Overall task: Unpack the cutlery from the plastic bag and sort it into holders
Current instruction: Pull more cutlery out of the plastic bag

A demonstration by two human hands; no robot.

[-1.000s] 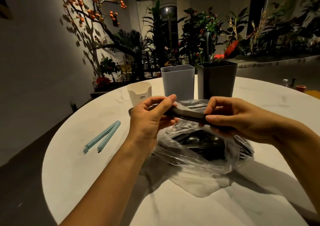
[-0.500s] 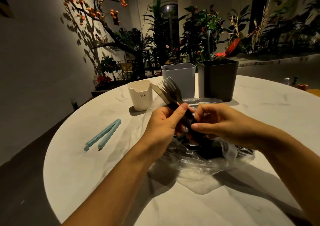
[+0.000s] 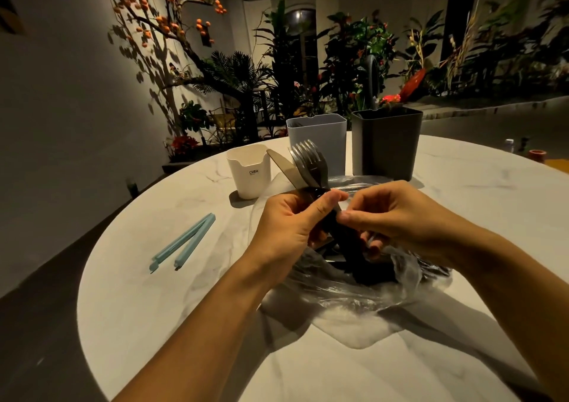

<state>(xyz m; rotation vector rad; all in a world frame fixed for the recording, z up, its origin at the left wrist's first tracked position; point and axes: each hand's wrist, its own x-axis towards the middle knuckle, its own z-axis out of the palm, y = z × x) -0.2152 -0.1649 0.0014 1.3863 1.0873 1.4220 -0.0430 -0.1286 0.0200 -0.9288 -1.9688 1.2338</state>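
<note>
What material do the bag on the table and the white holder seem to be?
Bag: thin clear plastic film; it is see-through, crumpled and glinting. White holder: probably matte moulded plastic, with smooth even walls and a printed logo, though ceramic cannot be excluded.

Round marble table (image 3: pixel 154 309), pale wall (image 3: pixel 61 109), dim garden plants (image 3: pixel 354 63).

The scene is dim, at night, with warm light that falls from above onto the counter (image 3: pixel 154 294) and leaves its left edge and the floor dark. The forearms throw soft dark shadows toward the viewer. A branch casts leaf shadows on the wall (image 3: pixel 61 109). Lines bend near the edges. The far plants (image 3: pixel 354 63) look grainy and soft.
</note>
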